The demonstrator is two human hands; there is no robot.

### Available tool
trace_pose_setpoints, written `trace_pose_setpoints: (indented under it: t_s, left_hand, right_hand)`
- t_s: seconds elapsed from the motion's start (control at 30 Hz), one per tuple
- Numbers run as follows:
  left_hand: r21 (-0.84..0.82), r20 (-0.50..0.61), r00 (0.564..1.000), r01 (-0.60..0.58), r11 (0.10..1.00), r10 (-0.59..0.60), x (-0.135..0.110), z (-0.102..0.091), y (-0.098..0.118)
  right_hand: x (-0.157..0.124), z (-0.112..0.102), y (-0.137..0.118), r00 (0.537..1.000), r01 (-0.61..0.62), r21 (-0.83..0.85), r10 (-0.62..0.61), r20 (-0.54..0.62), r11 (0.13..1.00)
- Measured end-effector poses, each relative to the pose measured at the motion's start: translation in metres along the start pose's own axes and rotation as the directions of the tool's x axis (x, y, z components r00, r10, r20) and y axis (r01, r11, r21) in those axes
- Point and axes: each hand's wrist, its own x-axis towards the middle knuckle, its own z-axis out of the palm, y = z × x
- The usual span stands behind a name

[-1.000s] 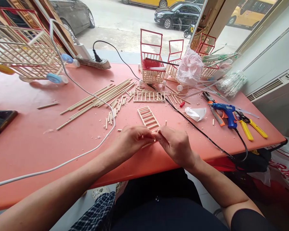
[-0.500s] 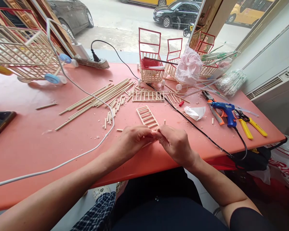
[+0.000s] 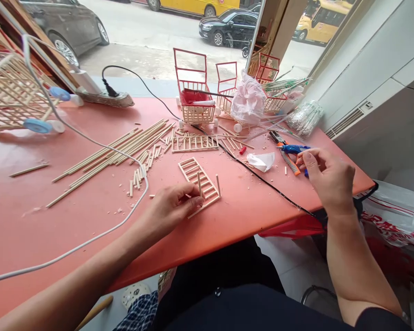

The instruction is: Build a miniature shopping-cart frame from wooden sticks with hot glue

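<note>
My left hand (image 3: 174,204) is closed in a pinch on a short wooden stick (image 3: 199,185), which stands upright at the near left corner of a ladder-like wooden frame (image 3: 200,177) lying on the table. Another short stick (image 3: 218,185) rises from the frame's near right corner, with nothing holding it. At the right, my right hand (image 3: 331,179) is just over the blue glue gun (image 3: 295,149), its fingers curved and apart. The hand covers most of the gun's handle, and I see no grip around it.
Long wooden sticks (image 3: 124,149) and short pieces (image 3: 148,161) lie left of centre. Behind stand a small wooden cart (image 3: 198,110) and a second ladder-like frame (image 3: 195,143). A white cable (image 3: 124,219) and black cord (image 3: 262,179) cross the pink table (image 3: 89,248). Pliers (image 3: 276,137) lie by the gun.
My right hand has left the frame and moved right to the glue gun. My left hand stays at the frame, now with an upright stick showing in its fingers. The view has turned right.
</note>
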Motion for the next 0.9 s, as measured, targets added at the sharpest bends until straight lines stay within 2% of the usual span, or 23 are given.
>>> trace_pose_setpoints:
  t_s: [0.1, 0.2, 0.27, 0.4, 0.53, 0.67, 0.9]
  left_hand:
    - [-0.023, -0.025, 1.0, 0.001, 1.0, -0.002, 0.0, 0.001, -0.001]
    - [-0.029, -0.052, 0.999, 0.015, 0.999, -0.016, 0.0, 0.001, -0.005]
    - [-0.041, -0.096, 0.995, 0.022, 0.999, -0.026, -0.001, 0.0, -0.008]
    - [-0.105, -0.21, 0.974, 0.06, 0.993, -0.081, -0.001, -0.004, -0.011]
    - [-0.183, -0.253, 0.959, 0.085, 0.979, -0.13, 0.001, -0.007, -0.009]
    - [-0.242, -0.257, 0.95, 0.113, 0.964, -0.176, 0.003, -0.007, -0.007]
    - [-0.229, -0.226, 0.959, 0.116, 0.966, -0.169, 0.004, -0.008, -0.006]
  right_hand:
    - [0.019, -0.009, 0.044, 0.994, -0.075, -0.286, 0.093, 0.052, 0.955]
    - [0.03, -0.009, 0.073, 0.976, -0.132, -0.39, 0.189, 0.11, 0.911]
    - [0.034, -0.006, 0.082, 0.954, -0.158, -0.44, 0.252, 0.164, 0.884]
    - [0.041, -0.002, 0.082, 0.89, -0.22, -0.511, 0.386, 0.245, 0.831]
    - [0.047, 0.002, 0.078, 0.847, -0.223, -0.568, 0.446, 0.29, 0.792]
    - [0.049, 0.006, 0.083, 0.845, -0.153, -0.587, 0.413, 0.34, 0.795]
    - [0.054, -0.004, 0.086, 0.886, -0.209, -0.363, 0.333, 0.323, 0.908]
